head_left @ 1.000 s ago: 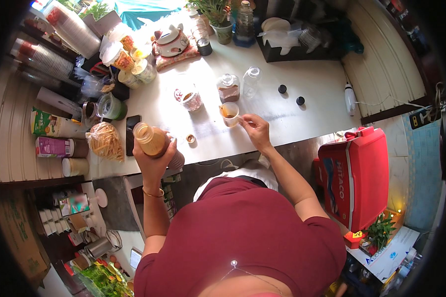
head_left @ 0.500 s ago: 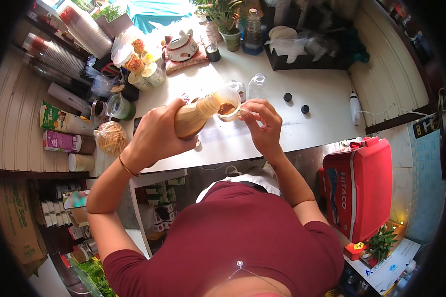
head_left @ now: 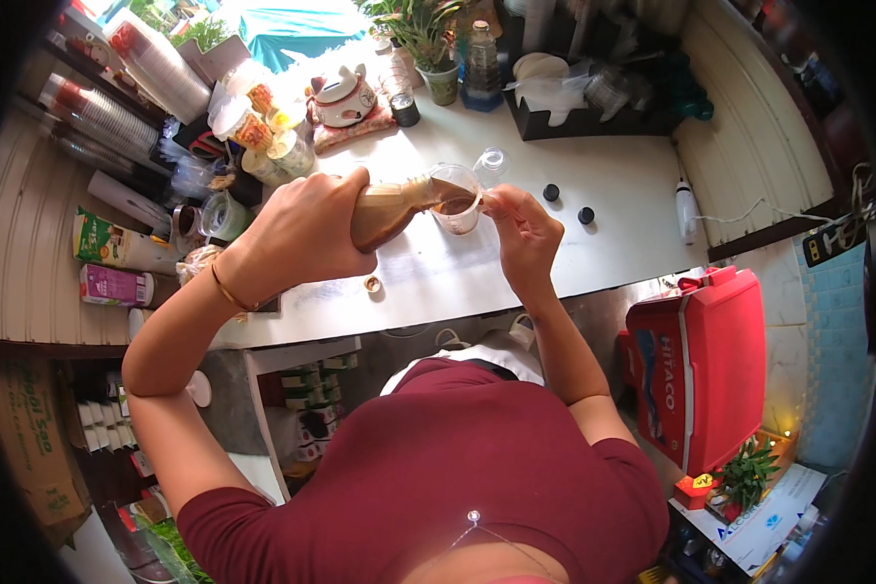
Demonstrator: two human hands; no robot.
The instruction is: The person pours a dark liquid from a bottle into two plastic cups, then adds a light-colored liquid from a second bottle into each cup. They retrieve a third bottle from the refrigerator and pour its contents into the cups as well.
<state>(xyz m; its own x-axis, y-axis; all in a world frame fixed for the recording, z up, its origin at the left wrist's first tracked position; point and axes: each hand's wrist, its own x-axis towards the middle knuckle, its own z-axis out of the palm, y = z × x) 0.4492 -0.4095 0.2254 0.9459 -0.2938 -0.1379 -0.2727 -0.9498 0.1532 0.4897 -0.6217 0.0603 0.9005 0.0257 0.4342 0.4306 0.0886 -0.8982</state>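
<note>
My left hand (head_left: 297,234) is wrapped around a bottle (head_left: 382,222) of brown liquid, tipped nearly level with its neck toward the right. A brown stream runs from its mouth into a clear measuring cup (head_left: 460,222), where some brown liquid has gathered. On the cup's right side, the fingers of my right hand (head_left: 528,238) pinch its handle. An open clear bottle (head_left: 492,165) stands just behind the cup. Below the tilted bottle, a small round cap (head_left: 373,284) lies on the white table (head_left: 438,297).
Two black caps (head_left: 552,193) lie to the right of the cup. Further back are a white cat figurine (head_left: 344,97), a potted plant (head_left: 440,83) and a black bin (head_left: 594,122). Stacked cups (head_left: 161,58) line the left. A red cooler (head_left: 706,365) stands at the right.
The bottle in my left hand has tipped further, and liquid now streams into the cup. My left elbow has swung outward. The small cap below has come fully into sight.
</note>
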